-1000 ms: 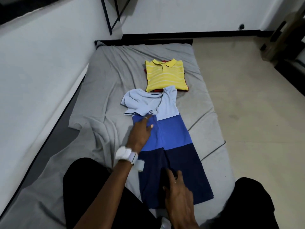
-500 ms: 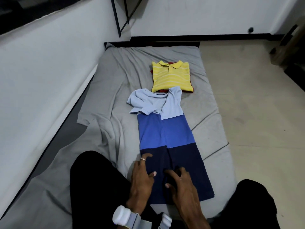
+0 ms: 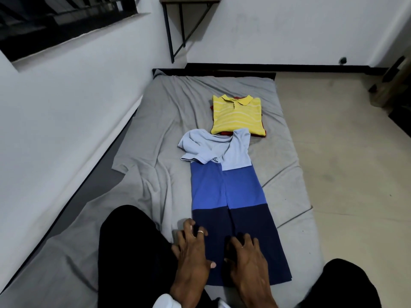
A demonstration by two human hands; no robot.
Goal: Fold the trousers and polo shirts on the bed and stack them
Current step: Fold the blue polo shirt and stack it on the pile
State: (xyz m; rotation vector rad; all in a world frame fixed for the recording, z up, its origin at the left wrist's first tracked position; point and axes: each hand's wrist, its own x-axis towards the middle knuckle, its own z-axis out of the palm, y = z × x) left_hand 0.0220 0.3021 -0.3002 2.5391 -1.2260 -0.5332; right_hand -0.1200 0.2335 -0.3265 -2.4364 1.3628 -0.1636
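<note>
A colour-block blue polo shirt lies lengthwise on the grey bed, folded narrow, with its pale collar end bunched at the far side. My left hand curls its fingers over the left edge of the navy hem part, thumb lying on the cloth. Just to the right, my right hand digs curled fingers into the same navy part. Farther up the bed a folded yellow striped polo shirt rests on a red garment, of which only edges show.
A white wall runs along the left of the bed. A black metal table frame stands at the head. Beige floor lies to the right, with dark furniture at its far edge. My black-clad knees flank the shirt.
My left hand came back from the shirt's middle down to the navy hem beside my right hand. Both hands' fingers have curled tighter into the cloth. The view tilted upward.
</note>
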